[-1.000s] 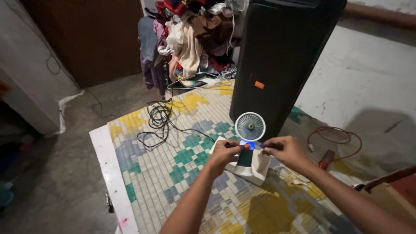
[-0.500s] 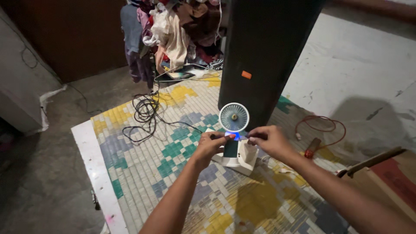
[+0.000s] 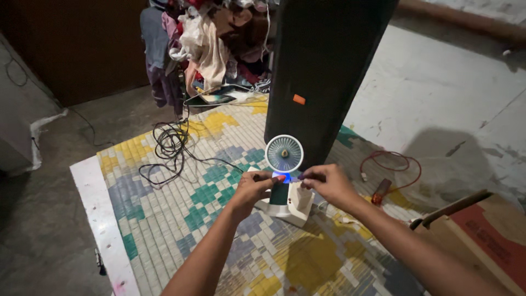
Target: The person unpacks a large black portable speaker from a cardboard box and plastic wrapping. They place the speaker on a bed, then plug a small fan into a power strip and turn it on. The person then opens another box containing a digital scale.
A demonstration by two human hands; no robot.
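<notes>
Head view. Small white desk fan: stands on patterned mat, before tall black speaker. Left hand and right hand, fingers pinched at its glowing stem. Likely light, rigid plastic, tippy; best gripped at base.

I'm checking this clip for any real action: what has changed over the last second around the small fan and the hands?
Little beyond the view: the camera has drifted, so everything sits further left in the picture. Both hands stay at the small white fan: the left hand still pinches by its blue light, the right hand still holds a small dark thing beside it. The fan keeps its place before the black speaker. Nothing was let go.
</notes>
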